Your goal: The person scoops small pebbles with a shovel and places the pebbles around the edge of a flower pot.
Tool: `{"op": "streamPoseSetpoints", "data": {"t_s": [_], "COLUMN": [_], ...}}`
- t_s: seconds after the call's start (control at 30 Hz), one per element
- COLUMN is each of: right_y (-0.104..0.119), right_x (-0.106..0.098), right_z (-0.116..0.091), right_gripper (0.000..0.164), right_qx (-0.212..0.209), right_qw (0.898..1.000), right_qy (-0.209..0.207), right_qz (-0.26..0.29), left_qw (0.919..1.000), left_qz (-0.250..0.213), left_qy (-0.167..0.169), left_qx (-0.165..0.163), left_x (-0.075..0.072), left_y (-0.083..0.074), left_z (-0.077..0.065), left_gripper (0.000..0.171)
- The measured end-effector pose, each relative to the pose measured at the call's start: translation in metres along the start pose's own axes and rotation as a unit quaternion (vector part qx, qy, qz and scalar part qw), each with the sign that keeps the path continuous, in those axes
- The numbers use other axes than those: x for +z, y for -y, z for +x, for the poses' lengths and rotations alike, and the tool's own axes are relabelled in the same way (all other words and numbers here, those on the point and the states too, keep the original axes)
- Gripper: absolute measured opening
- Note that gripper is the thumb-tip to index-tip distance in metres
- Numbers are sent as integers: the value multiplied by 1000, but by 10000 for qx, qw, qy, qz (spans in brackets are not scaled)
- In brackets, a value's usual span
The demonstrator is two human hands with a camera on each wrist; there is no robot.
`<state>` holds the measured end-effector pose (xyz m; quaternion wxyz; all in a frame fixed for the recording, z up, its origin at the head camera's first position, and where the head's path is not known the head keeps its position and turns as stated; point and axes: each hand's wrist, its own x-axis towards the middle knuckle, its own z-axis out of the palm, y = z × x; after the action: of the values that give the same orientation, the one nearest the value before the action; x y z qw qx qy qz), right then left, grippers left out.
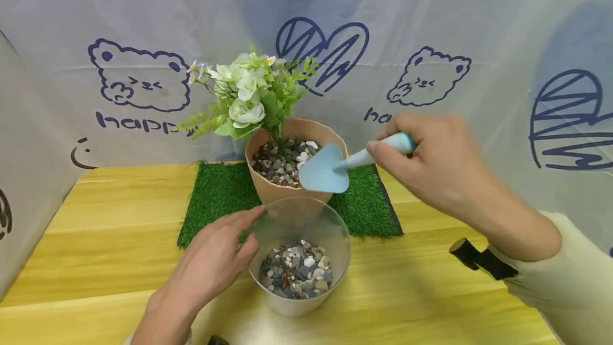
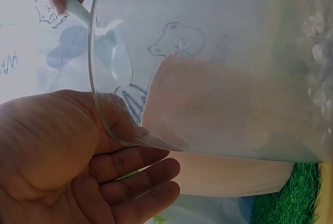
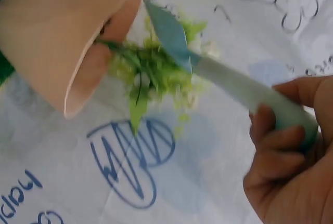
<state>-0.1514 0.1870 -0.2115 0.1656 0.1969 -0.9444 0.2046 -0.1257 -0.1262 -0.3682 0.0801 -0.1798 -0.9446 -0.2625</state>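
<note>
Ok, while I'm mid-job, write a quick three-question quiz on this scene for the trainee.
1. Which hand grips the blue trowel?
2. True or false: the white flowers rise from the clear tub.
3. The peach pot stands on: a) a plate, b) a green mat, c) a box?

Key:
1. The right hand.
2. False: the white flowers rise from the peach pot; the clear tub holds stones.
3. b.
</note>
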Motion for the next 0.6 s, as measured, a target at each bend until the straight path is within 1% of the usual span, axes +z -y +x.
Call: {"op": "streamPoseSetpoints", "data": {"t_s": [0.07,0.1,0.17,0.2,0.27,0.33,0.37,0.43,0.5,0.6], "right_y": [3,5,7,8,8,8,8,9,10,13], "right_x": [6,11,25,33,50,64,70,79,84,90], "right_z": [-9,-14,-21,-23,-27,-28,-28,-28,-27,-27], "right_gripper": [10,8,11,13,17,21,22,21,17,13], "right_qx": [-664,-1012,-1661,-2002,-2623,-3088,-3254,-3508,-3710,-3962], "right_qw": [9977,9945,9843,9768,9579,9386,9299,9156,9041,8902], "right_qy": [133,257,524,582,696,787,821,903,964,1006], "right_qz": [-19,-83,-294,-496,-936,-1322,-1508,-1745,-1889,-2013], "left_qw": [10000,10000,9999,9999,9998,9998,9997,9996,9996,9995], "left_qz": [-47,-54,-67,-93,-96,-120,-152,-156,-172,-173], "left_qy": [18,8,-15,-9,-46,-61,-44,-60,-91,-160], "left_qx": [-34,-50,-76,-117,-143,-171,-199,-212,-209,-201], "left_x": [0,0,1,1,2,3,3,4,4,5], "left_y": [0,-1,-1,-1,-2,-2,-2,-2,-2,-1], "left_z": [0,0,0,0,0,0,0,0,0,-2], "left_gripper": [50,49,49,49,49,49,49,49,49,49]}}
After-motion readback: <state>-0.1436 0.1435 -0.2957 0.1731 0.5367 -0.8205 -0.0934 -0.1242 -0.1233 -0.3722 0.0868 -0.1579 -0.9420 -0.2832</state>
